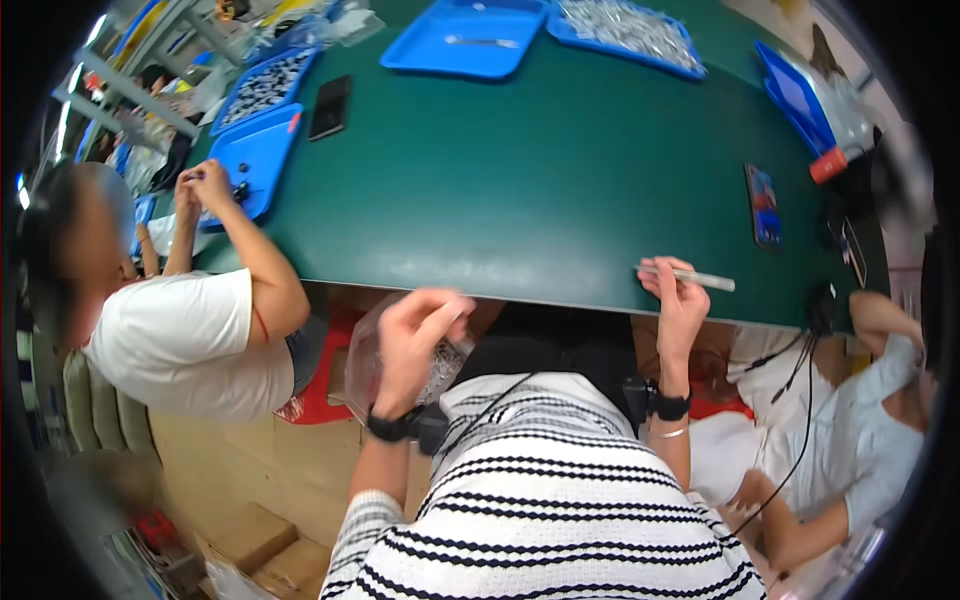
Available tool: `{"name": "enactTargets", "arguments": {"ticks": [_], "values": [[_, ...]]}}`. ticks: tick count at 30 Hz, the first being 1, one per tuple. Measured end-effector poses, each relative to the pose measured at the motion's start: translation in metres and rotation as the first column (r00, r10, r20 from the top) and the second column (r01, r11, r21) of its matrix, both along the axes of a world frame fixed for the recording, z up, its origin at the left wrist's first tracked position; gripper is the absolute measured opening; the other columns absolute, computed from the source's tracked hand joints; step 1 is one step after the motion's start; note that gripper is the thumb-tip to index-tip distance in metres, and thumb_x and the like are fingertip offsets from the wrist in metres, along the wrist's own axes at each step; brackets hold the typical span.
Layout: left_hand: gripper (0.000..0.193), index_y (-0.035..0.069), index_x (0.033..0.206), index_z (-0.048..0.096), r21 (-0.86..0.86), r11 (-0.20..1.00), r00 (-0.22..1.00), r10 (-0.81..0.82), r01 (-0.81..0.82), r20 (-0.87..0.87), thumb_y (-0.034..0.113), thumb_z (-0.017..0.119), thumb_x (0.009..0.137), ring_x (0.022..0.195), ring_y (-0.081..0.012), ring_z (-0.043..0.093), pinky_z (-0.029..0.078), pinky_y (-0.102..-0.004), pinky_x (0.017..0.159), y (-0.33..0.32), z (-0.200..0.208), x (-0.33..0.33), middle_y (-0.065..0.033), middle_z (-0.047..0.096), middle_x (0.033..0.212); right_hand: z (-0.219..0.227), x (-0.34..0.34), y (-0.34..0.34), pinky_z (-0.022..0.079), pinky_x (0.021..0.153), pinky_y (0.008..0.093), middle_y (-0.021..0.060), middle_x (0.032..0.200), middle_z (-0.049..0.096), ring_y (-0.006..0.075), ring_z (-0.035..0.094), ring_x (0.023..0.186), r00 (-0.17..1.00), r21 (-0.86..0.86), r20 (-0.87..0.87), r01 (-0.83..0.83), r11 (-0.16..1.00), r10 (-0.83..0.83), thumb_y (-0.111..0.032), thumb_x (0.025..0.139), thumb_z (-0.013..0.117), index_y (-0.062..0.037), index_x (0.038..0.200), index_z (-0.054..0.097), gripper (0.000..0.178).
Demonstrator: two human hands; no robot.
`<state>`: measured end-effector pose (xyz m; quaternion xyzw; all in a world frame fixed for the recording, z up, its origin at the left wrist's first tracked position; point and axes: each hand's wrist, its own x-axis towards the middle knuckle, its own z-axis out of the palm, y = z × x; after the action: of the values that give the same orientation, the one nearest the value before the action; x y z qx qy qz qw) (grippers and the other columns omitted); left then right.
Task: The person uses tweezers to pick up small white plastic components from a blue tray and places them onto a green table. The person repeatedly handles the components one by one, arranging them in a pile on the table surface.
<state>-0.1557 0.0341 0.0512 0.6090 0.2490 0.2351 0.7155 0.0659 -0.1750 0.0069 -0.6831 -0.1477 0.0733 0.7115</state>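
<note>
- The right hand [678, 300] pinches a slim, pale-grey, rod-shaped tool [712, 281] between thumb and fingers; the tool lies nearly level, pointing rightward beyond the hand, near the front edge of the dark green tabletop [500, 200].
- The left hand [420, 330] is blurred; its fingers curl toward the thumb, and I cannot tell whether the tips meet or pinch anything.
- Just beside the left hand, below the table edge, a clear plastic bag [364, 365] holds small silvery pieces [441, 370].
- Toward the far edge, one shallow blue plastic tray [480, 65] bears a thin silvery tool [480, 41]; the neighbouring blue tray [640, 60] is heaped with small silvery pieces.
- At left, a co-worker in a white top [200, 345] works with both hands together at another blue tray [265, 150].
</note>
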Motion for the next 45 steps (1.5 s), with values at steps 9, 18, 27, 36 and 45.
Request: {"name": "enactTargets", "arguments": {"ticks": [9, 18, 27, 36, 45], "values": [[0.036, -0.001, 0.115, 0.059, 0.273, 0.961, 0.912, 0.144, -0.036, -0.384, 0.005, 0.067, 0.081, 0.084, -0.0135, 0.065, 0.052, -0.0251, 0.071, 0.033, 0.007, -0.062, -0.0115, 0.065, 0.105, 0.028, 0.053, 0.002, 0.052, 0.062, 0.0218, 0.0110, 0.081, 0.066, 0.0125, 0.064, 0.069, 0.994, 0.057, 0.092, -0.057, 0.997, 0.051, -0.016, 0.095, 0.054, 0.0008, 0.105, 0.060, 0.020], [0.036, -0.003, 0.120, 0.057, 0.380, 0.848, 0.914, -0.406, 0.370, 0.014, 0.020, 0.057, 0.092, 0.101, -0.0173, 0.060, 0.048, -0.0293, 0.088, 0.118, 0.091, 0.271, -0.0115, 0.064, 0.110, 0.038, 0.289, 0.056, 0.054, 0.074, 0.0303, 0.0143, 0.099, 0.065, 0.0207, 0.065, 0.089, 0.973, 0.267, 0.054, 0.201, 0.942, -0.223, -0.020, 0.097, 0.050, -0.0038, 0.109, 0.054, 0.020], [0.031, -0.008, 0.088, 0.065, 0.805, 0.556, 0.895, 0.225, 0.206, -0.384, 0.020, 0.056, 0.081, 0.091, -0.0436, 0.062, 0.050, -0.0459, 0.081, 0.248, -0.013, 0.503, -0.0300, 0.063, 0.091, -0.018, 0.491, 0.115, 0.047, 0.058, 0.0272, 0.0046, 0.082, 0.061, 0.0125, 0.058, 0.068, 0.931, -0.075, -0.106, 0.342, 0.937, -0.348, -0.029, 0.091, 0.060, -0.0070, 0.095, 0.057, 0.023], [0.033, -0.005, 0.071, 0.065, 0.922, 0.309, 0.874, 0.351, 0.232, -0.338, 0.028, 0.061, 0.077, 0.061, -0.0352, 0.065, 0.052, -0.0419, 0.064, 0.263, -0.037, 0.533, -0.0216, 0.063, 0.064, -0.022, 0.525, 0.154, 0.047, 0.074, 0.0421, 0.0126, 0.086, 0.068, 0.0344, 0.064, 0.085, 0.904, -0.662, 0.392, 0.407, 0.629, -0.172, -0.033, 0.086, 0.061, -0.0099, 0.087, 0.067, 0.024], [0.029, 0.006, 0.066, 0.049, 0.348, 0.838, 0.842, -0.216, 0.420, -0.495, 0.011, 0.076, 0.071, 0.057, -0.0121, 0.057, 0.049, -0.0265, 0.048, 0.277, -0.028, 0.453, -0.0039, 0.056, 0.065, 0.000, 0.443, 0.107, 0.039, 0.058, 0.0254, 0.0010, 0.074, 0.053, 0.0101, 0.048, 0.067, 0.991, -0.358, -0.068, -0.128, 0.925, 0.111, -0.008, 0.085, 0.059, -0.0054, 0.082, 0.059, 0.004]]}}
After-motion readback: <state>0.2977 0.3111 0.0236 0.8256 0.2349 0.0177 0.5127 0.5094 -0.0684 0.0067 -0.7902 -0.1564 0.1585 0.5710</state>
